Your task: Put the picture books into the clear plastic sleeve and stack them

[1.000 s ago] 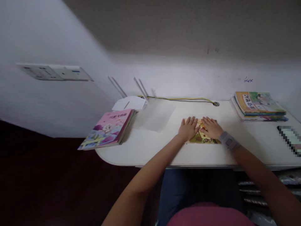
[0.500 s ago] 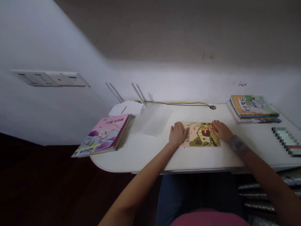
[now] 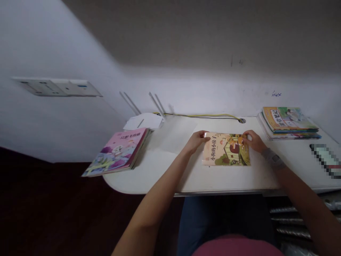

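A thin picture book [image 3: 225,151] with a cream and green cover, showing a small house, lies in front of me on the white desk [image 3: 160,174]. Its far edge is tilted up a little, while the near edge is low at the desk top. My left hand [image 3: 197,139] pinches the far left corner, thumb on the cover and fingers behind. At the far right corner my right hand [image 3: 253,140], with a grey band on the wrist, grips the book the same way. The fingers behind the cover are partly hidden.
A pile of books with a pink cover [image 3: 119,149] overhangs the desk's left end. Behind it stands a white router [image 3: 144,121] beside a translucent sheet [image 3: 174,133]. Another book stack [image 3: 290,121] is at the back right, near a pixelated object [image 3: 326,161]. Cables [image 3: 202,116] run along the wall.
Both hands lay flat on the book's sides before. Now they have moved to its far corners and closed on them, and the book's far edge has risen.
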### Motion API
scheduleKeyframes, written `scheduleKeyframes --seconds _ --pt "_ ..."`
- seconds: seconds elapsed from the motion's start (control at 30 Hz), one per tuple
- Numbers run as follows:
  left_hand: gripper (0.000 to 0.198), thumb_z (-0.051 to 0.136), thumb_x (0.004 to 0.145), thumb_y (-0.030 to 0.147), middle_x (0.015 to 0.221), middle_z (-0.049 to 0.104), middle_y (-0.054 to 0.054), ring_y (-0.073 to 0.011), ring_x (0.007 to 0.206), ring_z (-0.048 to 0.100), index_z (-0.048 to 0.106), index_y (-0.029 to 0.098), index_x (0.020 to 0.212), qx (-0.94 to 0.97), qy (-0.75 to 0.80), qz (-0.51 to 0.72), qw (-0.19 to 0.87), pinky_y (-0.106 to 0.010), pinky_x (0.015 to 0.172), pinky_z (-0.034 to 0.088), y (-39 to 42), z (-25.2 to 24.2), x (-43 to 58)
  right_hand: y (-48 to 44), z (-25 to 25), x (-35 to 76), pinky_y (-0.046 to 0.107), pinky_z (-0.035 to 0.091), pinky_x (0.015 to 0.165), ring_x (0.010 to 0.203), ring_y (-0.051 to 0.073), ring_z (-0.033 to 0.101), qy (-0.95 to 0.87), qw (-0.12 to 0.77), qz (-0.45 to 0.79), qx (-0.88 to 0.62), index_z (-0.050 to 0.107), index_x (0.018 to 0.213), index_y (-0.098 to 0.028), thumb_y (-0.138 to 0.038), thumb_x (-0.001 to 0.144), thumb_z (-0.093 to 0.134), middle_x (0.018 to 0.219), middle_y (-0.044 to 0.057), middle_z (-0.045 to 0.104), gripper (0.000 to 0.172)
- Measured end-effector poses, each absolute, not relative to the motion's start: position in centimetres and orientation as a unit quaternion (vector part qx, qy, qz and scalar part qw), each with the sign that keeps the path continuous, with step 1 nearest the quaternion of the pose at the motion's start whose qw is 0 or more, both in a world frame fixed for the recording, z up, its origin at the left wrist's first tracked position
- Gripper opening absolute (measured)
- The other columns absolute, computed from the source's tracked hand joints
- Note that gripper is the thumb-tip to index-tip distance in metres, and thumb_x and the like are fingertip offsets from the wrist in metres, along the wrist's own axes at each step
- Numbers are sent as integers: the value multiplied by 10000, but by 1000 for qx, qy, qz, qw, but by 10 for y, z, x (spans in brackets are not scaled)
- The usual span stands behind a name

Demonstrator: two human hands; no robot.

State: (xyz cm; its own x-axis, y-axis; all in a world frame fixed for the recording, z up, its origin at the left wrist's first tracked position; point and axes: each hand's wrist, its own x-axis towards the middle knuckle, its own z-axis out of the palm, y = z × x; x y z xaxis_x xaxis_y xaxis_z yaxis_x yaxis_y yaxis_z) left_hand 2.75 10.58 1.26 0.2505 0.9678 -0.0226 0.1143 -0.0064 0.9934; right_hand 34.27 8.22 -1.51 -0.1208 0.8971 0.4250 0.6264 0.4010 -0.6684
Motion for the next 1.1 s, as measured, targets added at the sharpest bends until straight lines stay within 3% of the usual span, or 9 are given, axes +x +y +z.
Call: scheduleKeyframes --seconds 0.1,0.3,0.4,0.5,0.63,0.77,0.83,0.97,1.1 --pt "286 683 602 407 639 584 -1 -140 654 560 553 157 650 597 486 377 515 -269 661 434 108 15 25 82 -3 342 319 505 672 698 174 594 -691 403 253 -544 604 842 -181 -491 729 543 750 34 639 336" --pt "284 586 683 435 562 539 -6 -144 569 522 498 178 599 607 599 324 410 -257 544 375 110 6 33 89 -8 335 245 439 470 518 141 541 -641 364 264 -622 630 729 -142 -481 769 464 561 19 606 379" --pt "258 555 705 410 608 578 -40 -192 653 564 535 172 609 621 647 274 347 -285 587 391 114 2 40 96 -15 330 245 426 509 554 150 554 -638 339 214 -658 625 652 -150 -394 751 494 557 27 614 294" --pt "205 559 700 355 762 636 -100 -277 877 579 583 165 631 642 679 228 272 -348 744 410 116 2 46 100 -20 325 253 425 607 663 167 587 -639 309 155 -687 620 619 -174 -306 725 520 646 49 662 197" --pt "243 507 751 291 1077 598 -199 -359 1133 465 640 122 862 664 696 204 180 -467 944 320 109 3 55 97 -26 317 267 406 634 698 183 591 -638 277 90 -713 629 708 -200 -259 739 495 728 58 678 150" --pt "418 400 844 226 1343 457 -192 -323 1286 335 498 124 1237 745 643 175 31 -514 1042 215 95 -1 75 94 -29 313 262 384 600 677 184 581 -645 256 48 -718 617 793 -216 -245 750 491 738 41 671 137" --pt "468 335 895 259 1439 367 -151 -296 1349 248 401 146 1344 803 577 151 8 -522 1081 144 86 -6 90 94 -29 314 259 376 592 674 182 577 -652 244 36 -717 611 789 -220 -244 759 487 723 32 666 130" --pt "519 244 936 369 1455 353 -139 -308 1355 251 365 129 1380 847 518 106 57 -538 1081 155 74 -18 111 93 -21 318 278 390 620 719 205 585 -661 218 18 -718 615 803 -216 -253 773 502 735 49 669 122" --pt "522 251 935 369 1442 373 -146 -315 1342 278 377 113 1371 845 520 112 51 -536 1080 162 71 -23 113 84 -11 302 376 399 833 1041 287 539 -731 183 -45 -656 638 909 -157 -247 830 467 1096 171 631 209"
